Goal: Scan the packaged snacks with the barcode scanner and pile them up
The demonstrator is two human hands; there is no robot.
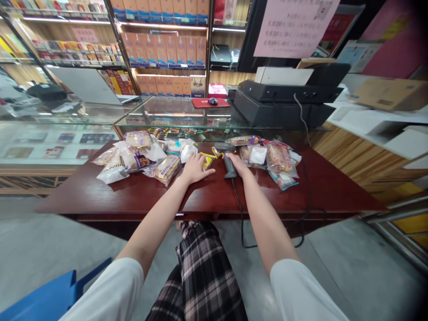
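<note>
My left hand (195, 170) reaches over the dark red table with its fingers spread and its thumb stretched out to the right. It is against a small yellow packet (207, 161), partly hidden by the fingers, and a white-wrapped packet (187, 149) is just beyond it. My right hand (238, 164) is closed at the right side of a black barcode scanner (230, 167), around its handle; part of the fingers is hidden. The scanner's cable (240, 209) hangs over the table's front edge. A clear-wrapped snack pack (166, 170) lies left of my left hand.
Several bagged snacks (115, 167) are piled on the left of the table (200, 196); more wrapped packs (279, 158) lie on the right. Behind stand a glass counter (160, 104), a mouse (212, 101) on a red pad and a black machine (284, 107). A blue chair (43, 296) is lower left.
</note>
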